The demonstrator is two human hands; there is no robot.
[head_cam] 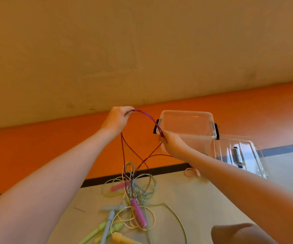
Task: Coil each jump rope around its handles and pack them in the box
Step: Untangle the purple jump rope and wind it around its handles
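Observation:
My left hand (118,118) and my right hand (173,145) are raised and each pinches the purple rope (146,116), which arcs doubled between them. Its strands hang down and cross to a tangled pile on the floor. Two pink handles (138,213) lie in that pile among green, yellow and blue ropes. A clear plastic box (186,124) with black latches stands open just behind my right hand.
The clear lid (242,154) lies right of the box. Green handles (98,229), a blue handle (109,221) and a yellow handle (122,239) lie at the bottom. A pink band (191,171) lies near the black floor line. An orange floor strip and a wall are behind.

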